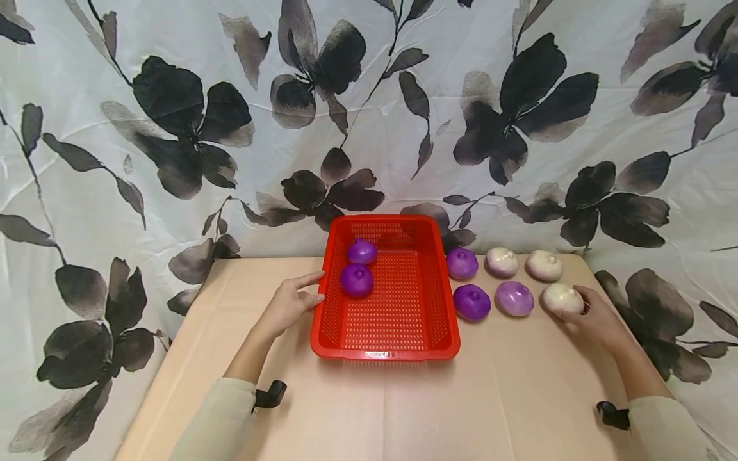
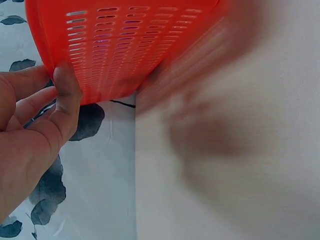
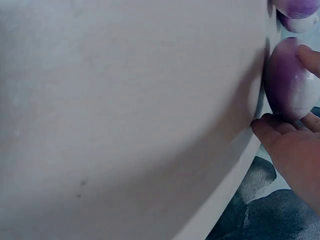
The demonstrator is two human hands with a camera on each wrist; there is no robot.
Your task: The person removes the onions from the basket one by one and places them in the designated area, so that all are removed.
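A red plastic basket (image 1: 392,349) with slotted walls stands mid-table. My left hand (image 1: 290,303) grips its left rim between thumb and fingers; in the left wrist view the thumb (image 2: 66,82) lies against the outer wall. Inside the basket, at its left, are two purple onions (image 1: 356,280). My right hand (image 1: 596,320) holds a white-and-purple onion (image 1: 560,299) at the near right end of the group. The right wrist view shows that onion (image 3: 287,82) between thumb and fingers, close to the tabletop.
Several more onions sit in two rows right of the basket: purple ones (image 1: 472,303) beside it, a lighter purple one (image 1: 514,299), and pale ones (image 1: 544,266) at the back. The beige table (image 1: 357,410) meets a floral cloth (image 1: 403,147) behind.
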